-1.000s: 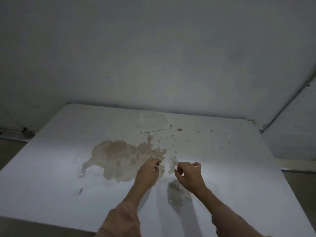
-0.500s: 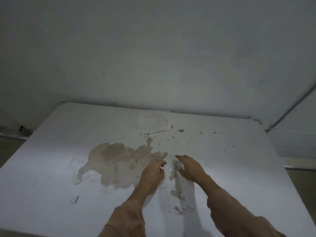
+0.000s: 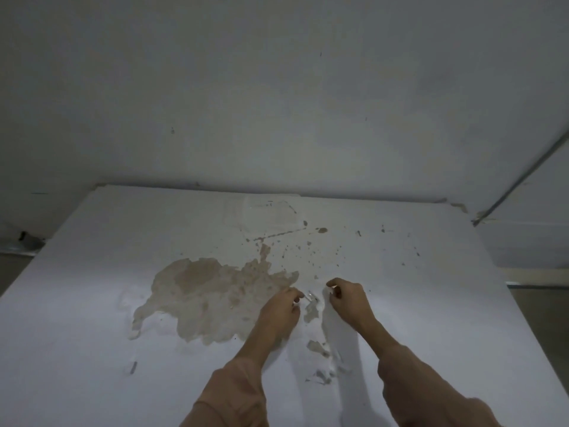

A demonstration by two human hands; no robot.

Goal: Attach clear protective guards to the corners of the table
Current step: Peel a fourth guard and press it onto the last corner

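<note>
White surface (image 3: 92, 303) seen from above, set against a pale wall (image 3: 277, 103).

Far left: a strip of floor (image 3: 12, 269) and a dark object (image 3: 23, 235) at the foot of the wall.

Left of centre: a large brown stain (image 3: 209, 297) where the coating has peeled. A short grey mark (image 3: 133, 366) lies below it, nearer the viewer.

Centre: the left hand (image 3: 281, 309) reaches forward from a tan sleeve (image 3: 234, 396), its fingers (image 3: 295, 295) curled at the stain's right edge. Their tips sit just beside one end of the guard (image 3: 311, 295), a small clear piece that shows only as a faint glint just above the surface. Whether they grip it cannot be told.

Just right of it, the right hand (image 3: 349, 300) has its fingers curled, thumb and index pinching the guard's pale right end. Smaller peeled patches (image 3: 318, 346) lie between the two forearms.

Right: brown specks (image 3: 338, 251) are scattered across the far part of the surface, and its far right corner (image 3: 458, 206) is chipped. A thin pipe (image 3: 523, 177) runs diagonally up the wall from there.
</note>
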